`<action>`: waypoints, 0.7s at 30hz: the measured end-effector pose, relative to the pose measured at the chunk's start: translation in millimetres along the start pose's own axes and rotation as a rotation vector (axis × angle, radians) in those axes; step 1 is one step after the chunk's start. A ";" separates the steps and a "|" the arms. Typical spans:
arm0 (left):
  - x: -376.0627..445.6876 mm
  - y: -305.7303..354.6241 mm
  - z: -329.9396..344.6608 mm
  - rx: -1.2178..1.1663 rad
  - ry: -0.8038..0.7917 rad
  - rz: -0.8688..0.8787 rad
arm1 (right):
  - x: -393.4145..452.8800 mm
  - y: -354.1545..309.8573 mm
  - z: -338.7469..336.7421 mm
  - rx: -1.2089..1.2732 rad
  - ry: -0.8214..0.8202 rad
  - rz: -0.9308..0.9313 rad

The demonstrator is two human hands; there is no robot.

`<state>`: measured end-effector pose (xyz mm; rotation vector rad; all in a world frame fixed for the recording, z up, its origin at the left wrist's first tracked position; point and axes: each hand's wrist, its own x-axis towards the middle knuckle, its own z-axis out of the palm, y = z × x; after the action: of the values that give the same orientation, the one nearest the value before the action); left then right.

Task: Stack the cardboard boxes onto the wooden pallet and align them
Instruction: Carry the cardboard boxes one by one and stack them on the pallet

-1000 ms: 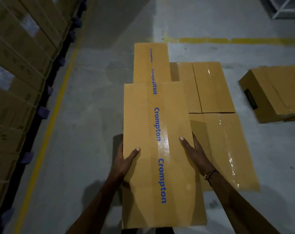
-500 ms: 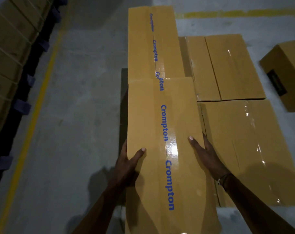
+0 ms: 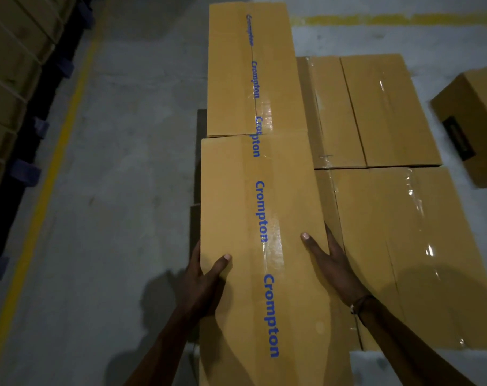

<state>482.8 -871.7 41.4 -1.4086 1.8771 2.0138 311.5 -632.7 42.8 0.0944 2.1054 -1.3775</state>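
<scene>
Both hands clasp the near Crompton box (image 3: pixel 253 246), left hand (image 3: pixel 203 285) and right hand (image 3: pixel 334 268) with fingers down its sides and thumbs on top, setting it behind the far Crompton box (image 3: pixel 250 68); next, I judge, square their seams.

One head-worn view looks steeply down and forward, close over the held box (image 3: pixel 264 246); floor (image 3: pixel 120 190) stretches toward 12 o'clock.
</scene>
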 end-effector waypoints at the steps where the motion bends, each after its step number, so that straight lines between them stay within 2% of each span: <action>1: 1.8 -1.0 -0.9 0.007 -0.007 0.005 | 0.3 0.0 1.1 0.000 0.009 0.000; 21: 2.9 -5.0 9.1 0.141 0.047 0.066 | 0.1 18.0 -4.5 -0.032 0.015 0.061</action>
<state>479.0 -864.5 34.4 -1.3875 2.0664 1.8485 316.2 -620.7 29.4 0.1553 2.1185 -1.3107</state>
